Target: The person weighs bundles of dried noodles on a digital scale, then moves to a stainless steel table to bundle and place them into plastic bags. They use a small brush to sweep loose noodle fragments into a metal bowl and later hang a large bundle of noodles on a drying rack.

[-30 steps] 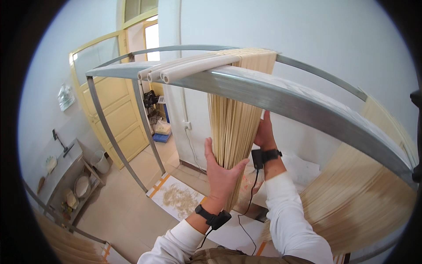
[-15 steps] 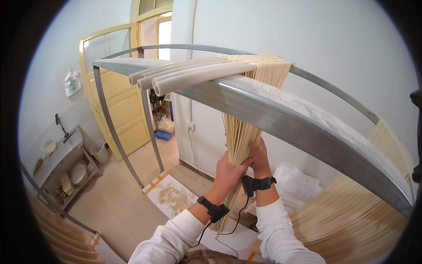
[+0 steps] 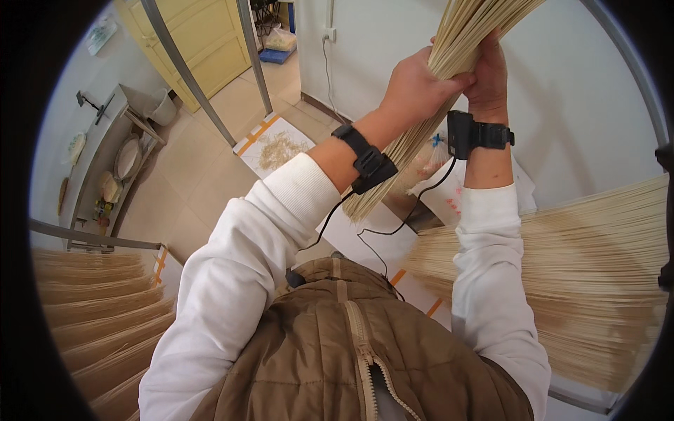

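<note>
A thick bundle of long, thin, pale dried noodles (image 3: 472,29) slants from the upper right down past my wrists. Its loose lower ends spread out in front of my vest, and its top runs out of the picture. My left hand (image 3: 419,85) wraps round the bundle from the left, the thumb lying across its front. From the right, my right hand (image 3: 490,74) closes on the same bundle, close beside the left thumb. Some fingers of both hands are hidden behind the noodles. Each wrist wears a black strapped device with a cable.
Curtains of hanging noodles (image 3: 562,259) fill the right side; more hanging noodles (image 3: 91,302) are at lower left. Metal posts (image 3: 193,74) stand ahead on the left. Noodle scraps lie on a white board (image 3: 298,137) on the floor. Beyond are a yellow door (image 3: 200,42) and a bucket (image 3: 163,111).
The view has tilted downward, so the overhead rail and the rods on it have left the picture. Both hands appear higher, still gripping the noodle bundle.
</note>
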Demonstrator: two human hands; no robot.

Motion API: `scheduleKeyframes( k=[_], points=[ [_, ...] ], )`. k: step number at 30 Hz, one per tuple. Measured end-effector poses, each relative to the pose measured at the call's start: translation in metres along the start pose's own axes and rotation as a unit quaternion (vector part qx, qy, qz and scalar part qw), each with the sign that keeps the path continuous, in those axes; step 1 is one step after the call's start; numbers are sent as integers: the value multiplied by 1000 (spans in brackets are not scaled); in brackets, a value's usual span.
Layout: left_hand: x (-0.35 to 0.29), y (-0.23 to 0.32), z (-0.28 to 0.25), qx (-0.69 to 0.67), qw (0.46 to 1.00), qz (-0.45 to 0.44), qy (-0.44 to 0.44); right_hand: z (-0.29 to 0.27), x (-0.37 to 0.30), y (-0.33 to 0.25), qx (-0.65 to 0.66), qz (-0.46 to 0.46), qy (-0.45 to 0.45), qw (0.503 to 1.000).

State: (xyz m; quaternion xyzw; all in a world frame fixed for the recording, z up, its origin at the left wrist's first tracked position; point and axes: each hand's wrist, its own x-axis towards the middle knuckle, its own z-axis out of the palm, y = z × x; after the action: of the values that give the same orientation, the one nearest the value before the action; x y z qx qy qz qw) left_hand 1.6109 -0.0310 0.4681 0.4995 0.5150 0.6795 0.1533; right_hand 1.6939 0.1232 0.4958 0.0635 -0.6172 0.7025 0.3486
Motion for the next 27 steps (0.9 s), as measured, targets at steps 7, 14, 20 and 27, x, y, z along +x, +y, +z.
scheduleKeyframes(
  k=[7,14,20,27],
  points=[
    [-7,2,0,9,1000,-20,-2,-3,-5,-4,65,33,-7,997],
    [3,1,-7,-7,999,-11,-36,6,0,-4,29,0,0,1000],
    [4,0,-3,7,1000,-17,-17,31,-6,-8,-42,-25,130,990],
    [13,-10,3,-63,992,-35,-100,29,-14,-16,-203,-58,184,960]
  ],
)
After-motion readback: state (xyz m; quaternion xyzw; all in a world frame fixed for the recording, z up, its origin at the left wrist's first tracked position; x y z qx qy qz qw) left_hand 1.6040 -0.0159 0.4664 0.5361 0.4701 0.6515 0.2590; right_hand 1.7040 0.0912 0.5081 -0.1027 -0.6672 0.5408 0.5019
